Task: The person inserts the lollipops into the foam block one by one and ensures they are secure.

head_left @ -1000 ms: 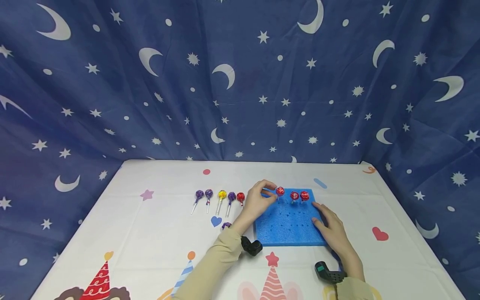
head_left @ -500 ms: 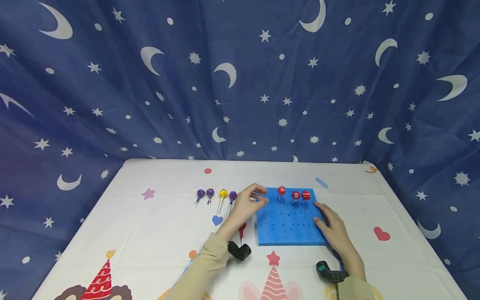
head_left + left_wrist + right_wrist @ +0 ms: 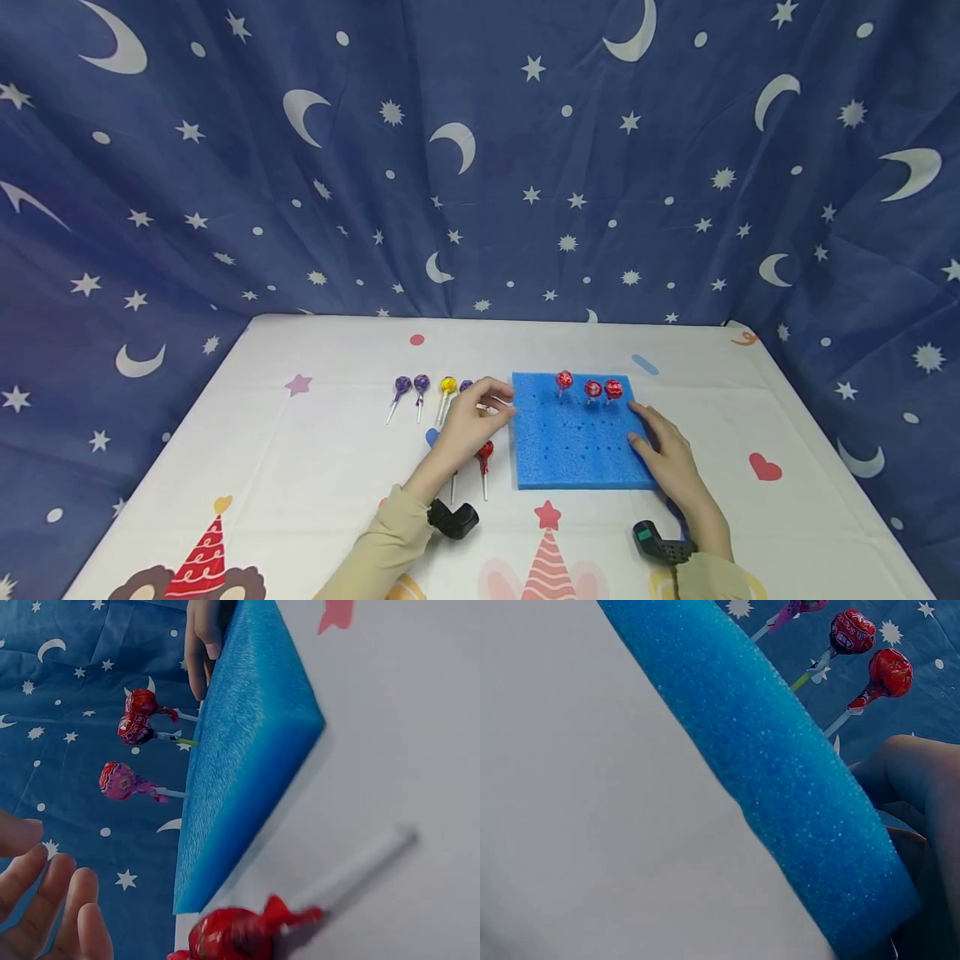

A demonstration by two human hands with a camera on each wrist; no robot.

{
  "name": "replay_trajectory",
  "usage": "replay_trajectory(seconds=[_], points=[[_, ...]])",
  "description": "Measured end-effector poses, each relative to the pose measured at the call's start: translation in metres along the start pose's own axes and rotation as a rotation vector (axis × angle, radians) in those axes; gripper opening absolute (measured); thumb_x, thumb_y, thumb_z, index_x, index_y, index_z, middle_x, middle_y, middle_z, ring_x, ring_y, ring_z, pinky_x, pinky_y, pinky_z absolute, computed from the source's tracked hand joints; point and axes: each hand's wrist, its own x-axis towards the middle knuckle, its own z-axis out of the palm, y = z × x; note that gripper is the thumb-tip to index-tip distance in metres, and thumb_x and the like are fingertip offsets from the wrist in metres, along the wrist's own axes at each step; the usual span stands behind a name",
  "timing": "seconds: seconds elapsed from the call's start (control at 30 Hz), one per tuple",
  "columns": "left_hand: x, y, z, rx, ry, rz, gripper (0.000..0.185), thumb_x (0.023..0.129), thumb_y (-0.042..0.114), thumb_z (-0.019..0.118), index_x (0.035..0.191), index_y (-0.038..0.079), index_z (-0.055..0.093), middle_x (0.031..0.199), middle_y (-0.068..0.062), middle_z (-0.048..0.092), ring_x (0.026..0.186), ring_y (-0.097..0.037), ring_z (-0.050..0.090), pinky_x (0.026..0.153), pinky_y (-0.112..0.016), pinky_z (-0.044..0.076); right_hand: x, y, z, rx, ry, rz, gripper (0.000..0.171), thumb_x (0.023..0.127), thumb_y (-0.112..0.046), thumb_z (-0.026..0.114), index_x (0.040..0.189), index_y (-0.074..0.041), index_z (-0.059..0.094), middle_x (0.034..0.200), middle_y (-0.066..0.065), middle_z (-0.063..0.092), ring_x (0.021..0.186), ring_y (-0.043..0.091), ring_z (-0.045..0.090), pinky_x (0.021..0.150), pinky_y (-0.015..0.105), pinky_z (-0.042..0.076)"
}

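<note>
Three red-wrapped lollipops stand upright by their sticks in the back part of a blue foam board (image 3: 577,467): a left one (image 3: 564,380), a middle one (image 3: 593,389) and a right one (image 3: 613,389). My left hand (image 3: 467,429) hovers just left of the board, holding nothing. In the left wrist view its loosely bent fingers (image 3: 56,892) are apart from the thumb. Below that hand lies a red lollipop (image 3: 486,451) on the table, also large in the left wrist view. My right hand (image 3: 670,458) rests against the board's right edge with relaxed fingers.
On the white table left of my left hand lie two purple lollipops, the left one (image 3: 402,385) and its neighbour (image 3: 422,383), plus a yellow lollipop (image 3: 447,385). Another purple lollipop (image 3: 466,385) is partly covered by the hand. A blue star-and-moon curtain (image 3: 480,167) hangs behind.
My left hand has let go of the left red lollipop, which stays in the board. The hand has drawn back leftward toward the loose lollipops. My right hand keeps its place on the board.
</note>
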Motion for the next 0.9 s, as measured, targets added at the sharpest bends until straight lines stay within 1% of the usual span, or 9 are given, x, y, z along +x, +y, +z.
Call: replay_trajectory(seconds=[0.17, 0.27, 0.43, 0.57, 0.7, 0.83, 0.9], points=[[-0.009, 0.001, -0.007, 0.028, 0.04, 0.006, 0.02, 0.085, 0.007, 0.068, 0.104, 0.011, 0.066, 0.102, -0.006, 0.068, 0.092, -0.019, 0.063, 0.073, -0.019, 0.051, 0.0, 0.0, -0.001, -0.003, -0.003, 0.003, 0.055, 0.098, -0.028, 0.05, 0.149, -0.016, 0.033, 0.157, 0.024, 0.021, 0.143, 0.05, 0.015, 0.105, 0.077, 0.012], [-0.016, 0.001, -0.012, 0.036, 0.057, -0.009, 0.021, 0.084, 0.005, 0.07, 0.103, 0.011, 0.066, 0.102, -0.005, 0.069, 0.092, -0.019, 0.063, 0.072, -0.019, 0.051, -0.001, -0.001, -0.001, 0.002, -0.006, 0.003, 0.055, 0.098, -0.028, 0.049, 0.149, -0.016, 0.034, 0.157, 0.024, 0.021, 0.143, 0.05, 0.015, 0.106, 0.076, 0.012], [-0.026, -0.002, -0.02, 0.056, 0.066, -0.032, 0.021, 0.084, 0.005, 0.07, 0.103, 0.013, 0.066, 0.101, -0.003, 0.068, 0.091, -0.019, 0.063, 0.072, -0.02, 0.051, 0.0, -0.001, -0.001, -0.003, -0.003, 0.006, 0.055, 0.098, -0.028, 0.049, 0.149, -0.016, 0.033, 0.157, 0.024, 0.021, 0.143, 0.05, 0.015, 0.106, 0.076, 0.012], [-0.031, -0.007, -0.025, 0.076, 0.082, -0.048, 0.021, 0.084, 0.005, 0.07, 0.102, 0.015, 0.067, 0.1, -0.002, 0.067, 0.091, -0.017, 0.063, 0.072, -0.02, 0.05, 0.0, -0.001, -0.001, -0.004, -0.004, 0.01, 0.055, 0.098, -0.028, 0.049, 0.149, -0.017, 0.033, 0.157, 0.024, 0.021, 0.144, 0.049, 0.015, 0.106, 0.076, 0.012], [-0.035, -0.012, -0.03, 0.101, 0.103, -0.042, 0.02, 0.083, 0.003, 0.07, 0.1, 0.012, 0.067, 0.098, -0.002, 0.067, 0.088, -0.018, 0.064, 0.069, -0.02, 0.05, -0.001, -0.002, -0.001, 0.002, -0.01, 0.012, 0.055, 0.098, -0.028, 0.05, 0.149, -0.016, 0.033, 0.157, 0.024, 0.021, 0.144, 0.049, 0.014, 0.107, 0.076, 0.012], [-0.038, -0.015, -0.035, 0.122, 0.107, -0.039, 0.02, 0.082, 0.003, 0.07, 0.1, 0.01, 0.067, 0.097, -0.002, 0.067, 0.088, -0.019, 0.064, 0.069, -0.021, 0.05, -0.002, -0.003, -0.002, 0.009, -0.013, 0.016, 0.055, 0.098, -0.028, 0.05, 0.149, -0.017, 0.033, 0.157, 0.023, 0.021, 0.144, 0.049, 0.014, 0.107, 0.075, 0.012], [-0.039, -0.016, -0.037, 0.136, 0.106, -0.041, 0.02, 0.082, 0.003, 0.07, 0.1, 0.011, 0.067, 0.097, -0.001, 0.067, 0.088, -0.02, 0.064, 0.07, -0.021, 0.05, -0.001, -0.004, -0.001, 0.009, -0.014, 0.018, 0.055, 0.098, -0.028, 0.05, 0.149, -0.017, 0.033, 0.157, 0.023, 0.021, 0.144, 0.049, 0.014, 0.107, 0.076, 0.012]])
